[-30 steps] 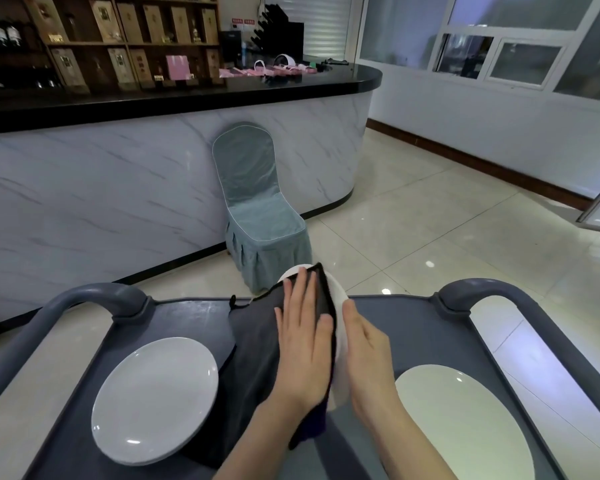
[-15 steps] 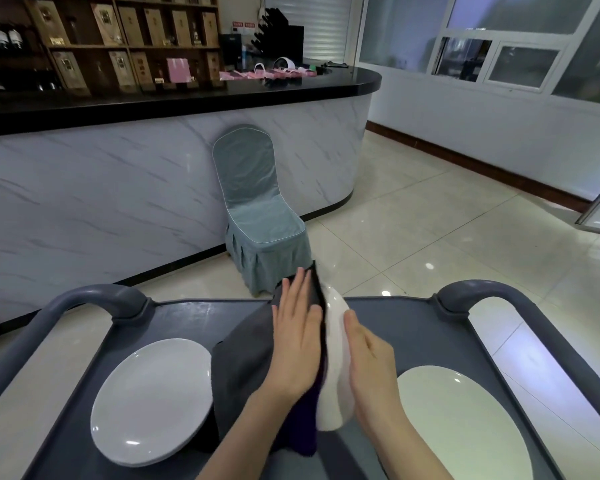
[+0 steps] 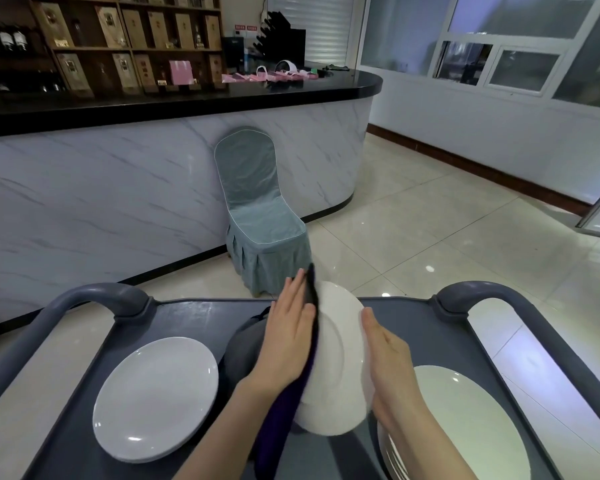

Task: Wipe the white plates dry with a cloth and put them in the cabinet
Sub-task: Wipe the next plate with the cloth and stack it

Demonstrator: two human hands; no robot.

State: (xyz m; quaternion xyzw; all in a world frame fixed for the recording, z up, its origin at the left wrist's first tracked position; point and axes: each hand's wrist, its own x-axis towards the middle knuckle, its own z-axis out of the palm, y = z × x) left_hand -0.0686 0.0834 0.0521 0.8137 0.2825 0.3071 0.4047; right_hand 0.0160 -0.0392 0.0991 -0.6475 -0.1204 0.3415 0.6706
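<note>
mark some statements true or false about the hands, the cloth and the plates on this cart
1. The held plate stands nearly on edge between the left hand and right hand. True.
2. The cloth sits between the right hand and that plate. False: the left hand presses it against the plate.
3. A white plate lies flat on the cart, left of the hands. True.
4. The chair beyond the cart is bare wood. False: a grey-green fabric cover wraps it.

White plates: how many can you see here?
3 plainly: left plate flat on the cart; held plate tilted between left hand and right hand; right plate tops a stack, more hidden beneath.
</note>
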